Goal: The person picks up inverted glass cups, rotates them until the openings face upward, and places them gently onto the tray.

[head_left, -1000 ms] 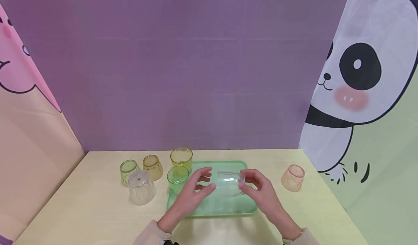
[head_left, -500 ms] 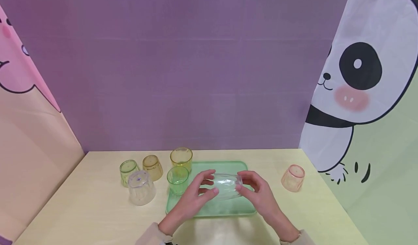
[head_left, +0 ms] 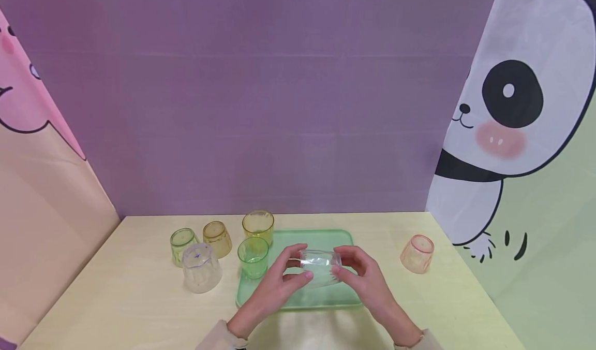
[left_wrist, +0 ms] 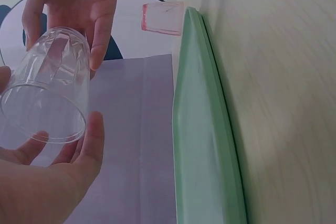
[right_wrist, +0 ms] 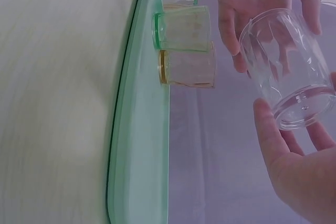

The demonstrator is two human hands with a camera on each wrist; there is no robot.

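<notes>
Above the green tray (head_left: 298, 298), a clear faceted cup (head_left: 320, 267) lies on its side between both hands — the left hand (head_left: 274, 282) grips the open rim end with thumb and curled fingers, the right hand (head_left: 365, 277) pinches the closed base end. Judging from this, the cup is mid-turn, so a light fingertip hold on the ribbed wall, not the slick rim, would serve best. Turning it over the tray's middle looks wise — an upright green cup (head_left: 253, 257) stands on the tray just beside the left hand, an amber cup (head_left: 258, 225) behind it. On the tabletop (head_left: 116, 298) to the left sit three upturned cups; a pink cup (head_left: 417, 254) sits well apart to the right.
</notes>
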